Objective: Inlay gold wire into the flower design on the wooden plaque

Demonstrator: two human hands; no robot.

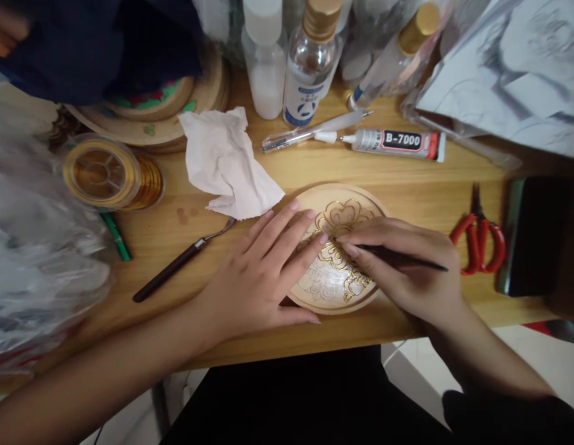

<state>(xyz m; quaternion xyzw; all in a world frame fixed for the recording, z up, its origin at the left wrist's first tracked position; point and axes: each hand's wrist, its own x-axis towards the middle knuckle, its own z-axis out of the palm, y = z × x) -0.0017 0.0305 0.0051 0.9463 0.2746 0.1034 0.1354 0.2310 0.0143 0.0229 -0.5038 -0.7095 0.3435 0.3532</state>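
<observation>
A round wooden plate (315, 303) lies near the table's front edge. Its face bears a drawn flower pattern, partly outlined in gold wire (345, 213); the lower left still shows bare pencil-like lines. My left hand (263, 272) rests flat over the plate's left side, fingers spread and touching it. Over the right side, my right hand (407, 266) pinches a slim black tool (402, 256), whose tapered rear end sticks out to the right. The tool's working tip meets the pattern near my left index fingertip, mostly hidden by my fingers.
A crumpled tissue (231, 164) and a dark-handled spatula (175, 266) lie left of the plate, near a gold wire spool (111, 173). Behind are a B-7000 glue tube (398, 142), a pen (315, 130) and bottles (310, 68). Red-handled pliers (477, 241) and a phone (528, 235) lie right.
</observation>
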